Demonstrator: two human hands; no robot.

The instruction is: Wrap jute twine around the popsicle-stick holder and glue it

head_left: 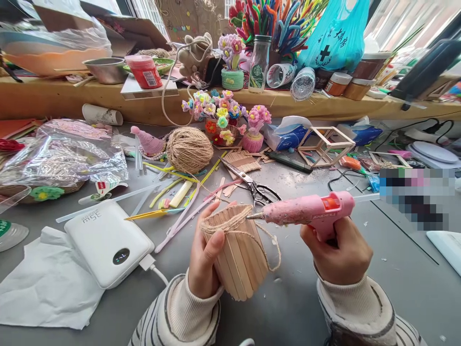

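Lying beyond wooden cup — scissors

Craft workspace, hobby-type; can't tell whether it's in a home. Twine ball is sitting on a cluttered grey bench. Right of the ball, scissors and craft sticks are lying loose; a hot-glue gun is being held nearer and farther right. Handmade flowers are standing just behind it. Ledge is running behind the ball, pipe cleaners are fanning out back right, window is letting daylight in far right.
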